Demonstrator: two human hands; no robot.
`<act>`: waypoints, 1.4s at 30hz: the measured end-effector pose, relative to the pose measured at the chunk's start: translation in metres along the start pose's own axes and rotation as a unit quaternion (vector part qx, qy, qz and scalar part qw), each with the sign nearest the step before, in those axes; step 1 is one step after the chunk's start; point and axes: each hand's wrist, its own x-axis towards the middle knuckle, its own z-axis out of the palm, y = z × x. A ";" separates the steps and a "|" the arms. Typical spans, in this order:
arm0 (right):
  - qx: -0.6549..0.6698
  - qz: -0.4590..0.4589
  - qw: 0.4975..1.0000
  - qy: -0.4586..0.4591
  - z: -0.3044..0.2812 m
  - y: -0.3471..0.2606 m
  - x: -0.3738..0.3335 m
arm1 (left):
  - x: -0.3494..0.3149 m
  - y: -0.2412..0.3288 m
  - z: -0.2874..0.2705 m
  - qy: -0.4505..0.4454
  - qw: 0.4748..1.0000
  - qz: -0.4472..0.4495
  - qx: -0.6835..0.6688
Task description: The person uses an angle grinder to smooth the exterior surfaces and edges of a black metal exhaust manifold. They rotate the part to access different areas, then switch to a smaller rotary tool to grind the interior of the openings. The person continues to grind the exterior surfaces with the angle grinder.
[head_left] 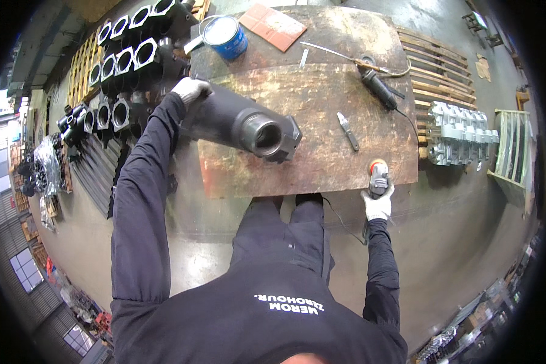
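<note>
A large dark grey metal cylinder point(224, 115) lies tilted across the left side of the worktable point(321, 164). Its open bore and flanged end face toward me and to the right. My left hand point(191, 91), in a white glove, grips its far left end; part of the fingers is hidden behind the rim. At the table's front right edge, my gloved right hand point(378, 205) is wrapped round a small angle grinder point(379, 180). An orange-red disc point(378, 165) shows at the grinder's head, which points away from me, apart from the cylinder.
On the table are a scraper point(348, 131), a corded power tool point(378, 88), a blue can point(225, 37) and a reddish flat sheet point(273, 26). Black castings point(124, 60) stand left, silver castings point(461, 133) right. A cord point(344, 225) hangs before my legs.
</note>
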 end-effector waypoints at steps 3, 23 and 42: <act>-0.031 -0.033 0.999 -0.005 0.008 0.012 0.020 | 0.008 -0.021 -0.008 -0.009 0.962 -0.160 -0.220; -0.245 -0.412 0.875 -0.072 0.112 -0.015 0.276 | 0.002 0.039 0.015 0.288 0.885 -0.341 0.131; -0.305 -0.199 0.924 -0.120 0.064 -0.108 0.431 | -0.005 0.052 0.028 0.497 0.788 -0.302 0.203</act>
